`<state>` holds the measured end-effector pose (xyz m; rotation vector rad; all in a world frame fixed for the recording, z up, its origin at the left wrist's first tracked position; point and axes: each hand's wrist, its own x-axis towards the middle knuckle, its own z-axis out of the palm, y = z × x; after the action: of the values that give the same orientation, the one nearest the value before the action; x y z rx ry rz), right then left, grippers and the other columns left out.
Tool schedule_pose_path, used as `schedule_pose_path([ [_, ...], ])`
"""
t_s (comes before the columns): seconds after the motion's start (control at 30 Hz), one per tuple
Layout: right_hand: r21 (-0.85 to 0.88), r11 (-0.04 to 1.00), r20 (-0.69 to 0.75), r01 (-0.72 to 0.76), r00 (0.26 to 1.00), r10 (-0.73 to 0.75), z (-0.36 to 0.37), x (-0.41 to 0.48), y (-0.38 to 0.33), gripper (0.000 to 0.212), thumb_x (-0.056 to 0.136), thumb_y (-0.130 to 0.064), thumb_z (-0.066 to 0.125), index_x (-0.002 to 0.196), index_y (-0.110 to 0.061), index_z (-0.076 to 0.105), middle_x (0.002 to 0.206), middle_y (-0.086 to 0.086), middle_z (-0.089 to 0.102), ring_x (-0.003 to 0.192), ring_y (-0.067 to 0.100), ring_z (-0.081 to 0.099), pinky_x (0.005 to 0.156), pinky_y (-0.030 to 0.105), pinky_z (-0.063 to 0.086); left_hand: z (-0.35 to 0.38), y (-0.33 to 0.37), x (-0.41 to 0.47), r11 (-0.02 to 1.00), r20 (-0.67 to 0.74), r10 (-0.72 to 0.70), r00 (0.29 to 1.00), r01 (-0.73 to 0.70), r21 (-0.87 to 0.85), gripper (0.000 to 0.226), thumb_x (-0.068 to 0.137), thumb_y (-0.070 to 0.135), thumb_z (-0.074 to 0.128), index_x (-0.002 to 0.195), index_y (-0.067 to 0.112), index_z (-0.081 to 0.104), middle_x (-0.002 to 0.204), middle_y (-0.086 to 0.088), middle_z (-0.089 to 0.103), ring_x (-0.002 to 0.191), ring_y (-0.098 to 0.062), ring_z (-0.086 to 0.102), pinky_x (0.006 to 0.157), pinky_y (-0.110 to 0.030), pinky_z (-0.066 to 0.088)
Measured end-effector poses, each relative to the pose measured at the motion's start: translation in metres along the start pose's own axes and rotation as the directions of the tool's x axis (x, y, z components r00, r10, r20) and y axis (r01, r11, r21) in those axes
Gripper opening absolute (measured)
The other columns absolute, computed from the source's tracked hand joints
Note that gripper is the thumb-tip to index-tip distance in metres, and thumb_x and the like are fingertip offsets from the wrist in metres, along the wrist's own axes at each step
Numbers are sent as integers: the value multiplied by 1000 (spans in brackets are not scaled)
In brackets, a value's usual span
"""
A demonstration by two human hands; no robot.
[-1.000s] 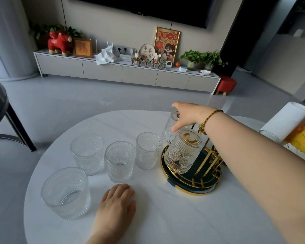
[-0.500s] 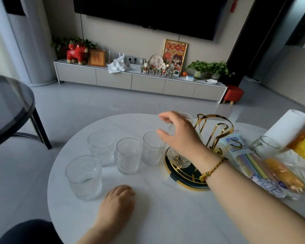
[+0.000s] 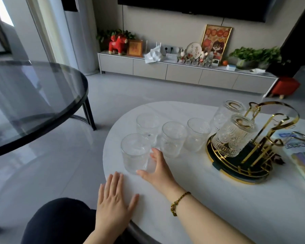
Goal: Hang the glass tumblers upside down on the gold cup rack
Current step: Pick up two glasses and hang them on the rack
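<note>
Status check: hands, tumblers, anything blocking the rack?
Right hand open, cupping nearest tumbler, not closed yet. Left hand flat on table. Two tumblers hung on gold rack; four left. Nothing blocking.

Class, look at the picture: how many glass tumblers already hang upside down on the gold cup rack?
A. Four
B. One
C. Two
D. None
C. Two tumblers, the nearer tumbler and the farther tumbler, sit inverted on the gold cup rack, while four more stand upright on the white table, the right hand reaching around the nearest of them.
</note>
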<state>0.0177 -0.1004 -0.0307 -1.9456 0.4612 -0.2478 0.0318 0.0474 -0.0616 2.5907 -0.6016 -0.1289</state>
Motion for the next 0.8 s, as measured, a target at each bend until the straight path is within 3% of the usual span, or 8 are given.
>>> schedule_pose_path([
  [0.1,52,996,-15,78,997,-77,15,12,-3,81,63,-14,76,128,-16,28,120,-6,40,111,3,37,80,-8,26,2,-2,2,999,-6,20,1000,-20,36,121,40,82,-26,138,16,-3,154,1,-1,124,-2,-21,111,-30,-11],
  [0.23,96,991,-63,97,994,-91,27,22,-3,83,60,-12,79,126,-12,29,115,-6,41,108,6,41,80,-2,31,2,-1,4,999,21,17,1000,-17,45,126,35,81,-33,138,15,-2,154,-2,-2,124,-4,-23,109,-28,-13],
  [0.33,87,994,-53,71,996,-67,29,25,-2,83,60,-15,80,125,-13,28,115,-5,41,108,6,40,84,7,28,1,0,4,997,37,21,999,-24,73,104,52,72,-12,138,15,-3,154,-3,-5,123,-6,-26,108,-28,-15],
  [0.4,72,995,-67,65,996,-60,26,21,-4,82,59,-17,80,124,-15,30,114,-5,42,108,7,43,85,9,30,0,1,4,996,47,18,999,-23,91,100,53,67,-10,138,16,-3,154,-3,-5,124,-6,-26,107,-28,-16],
  [0.53,48,996,-85,74,994,-69,12,2,-17,78,57,-22,80,120,-21,35,114,-5,48,113,16,47,97,32,42,-1,1,2,992,84,10,996,-20,122,97,57,69,-6,138,17,-1,154,-1,-3,137,-11,-15,111,-35,-14],
  [0.67,-10,984,-67,180,981,-180,-25,-31,-42,67,50,-35,73,103,-47,32,100,-32,42,104,2,43,94,19,35,-9,3,3,997,100,-8,995,0,74,78,81,62,30,138,15,4,153,-3,5,141,-17,0,116,-38,-5],
  [0.73,-58,975,-70,215,973,-219,-55,-48,-49,69,50,-37,70,106,-47,31,103,-32,39,111,4,42,101,26,30,-14,12,7,1000,71,4,997,-6,29,75,84,48,45,137,13,5,153,-5,8,140,-18,6,116,-37,-1],
  [0.8,-53,974,-104,222,968,-227,-90,-66,-53,67,50,-34,70,100,-52,29,103,-31,40,106,-8,42,95,11,30,-19,29,11,998,19,47,999,-46,-45,71,85,39,50,137,12,11,152,-7,14,140,-20,12,115,-37,2],
])
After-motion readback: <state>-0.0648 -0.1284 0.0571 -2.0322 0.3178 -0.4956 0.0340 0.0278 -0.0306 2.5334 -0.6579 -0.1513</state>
